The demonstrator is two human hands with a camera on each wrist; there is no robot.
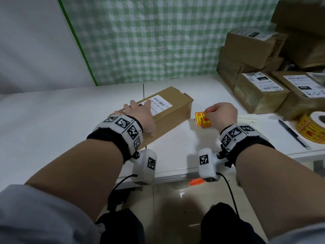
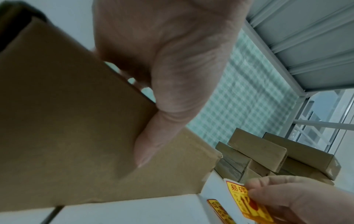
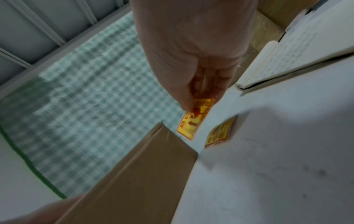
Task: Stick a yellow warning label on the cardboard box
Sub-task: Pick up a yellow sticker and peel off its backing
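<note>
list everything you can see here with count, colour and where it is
cardboard box: one, brown, white shipping label on top, centre of table
yellow warning label: one, yellow and red, above the table right of the box
label roll: one, yellow, right table edge
pen: one, dark, beside the roll
stacked parcels: several, brown, far right
table: one, white
checked cloth: one, green and white, back wall
left hand: rests flat on the box
right hand: pinches the warning label
</note>
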